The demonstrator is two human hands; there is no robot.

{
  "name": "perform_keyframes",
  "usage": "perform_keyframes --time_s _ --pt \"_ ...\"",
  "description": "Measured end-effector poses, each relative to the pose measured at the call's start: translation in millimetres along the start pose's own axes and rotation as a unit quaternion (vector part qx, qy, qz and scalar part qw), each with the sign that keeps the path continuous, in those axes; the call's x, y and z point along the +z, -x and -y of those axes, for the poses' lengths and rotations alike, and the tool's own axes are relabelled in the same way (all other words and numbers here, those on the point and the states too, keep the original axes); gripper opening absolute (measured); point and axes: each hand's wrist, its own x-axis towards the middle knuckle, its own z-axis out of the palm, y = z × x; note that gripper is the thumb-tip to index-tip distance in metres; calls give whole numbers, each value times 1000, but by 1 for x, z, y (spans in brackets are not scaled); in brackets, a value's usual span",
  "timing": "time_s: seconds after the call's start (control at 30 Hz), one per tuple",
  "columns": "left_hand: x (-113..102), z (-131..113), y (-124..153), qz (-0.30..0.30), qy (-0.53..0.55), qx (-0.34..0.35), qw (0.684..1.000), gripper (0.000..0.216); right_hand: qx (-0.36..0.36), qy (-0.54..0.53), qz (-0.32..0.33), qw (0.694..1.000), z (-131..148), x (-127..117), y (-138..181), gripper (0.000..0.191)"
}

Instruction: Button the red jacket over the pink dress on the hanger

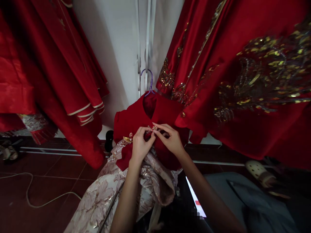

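Two hands meet at the centre of the frame: the left hand [142,142] and the right hand [170,138], each with thumb and fingers pinched narrow on one jewelled clasp [155,128] at the front of one red jacket [131,118]. The jacket hangs mid-frame from one purple hanger [151,84], below two white bars [139,42] at top centre. One gold ornament [127,139] sits just left of the left hand. Pale floral cloth [93,194] spreads at lower left of centre; one lit screen [194,197] shows at lower right of centre, one pale clog [254,170] at lower right.
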Motion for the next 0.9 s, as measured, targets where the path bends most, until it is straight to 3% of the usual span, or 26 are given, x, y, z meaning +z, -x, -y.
perform_keyframes --time_s 0.53,0.77,0.9 --pt "-7 -1 0 9 -31 58 998 10 -14 46 15 999 5 -1 -3 39" --pt "-2 0 1 66 -78 67 993 10 -41 103 39 993 8 0 -9 42" --pt "-1 -3 3 89 -38 39 995 28 -29 93 44 994 2 2 -11 45"
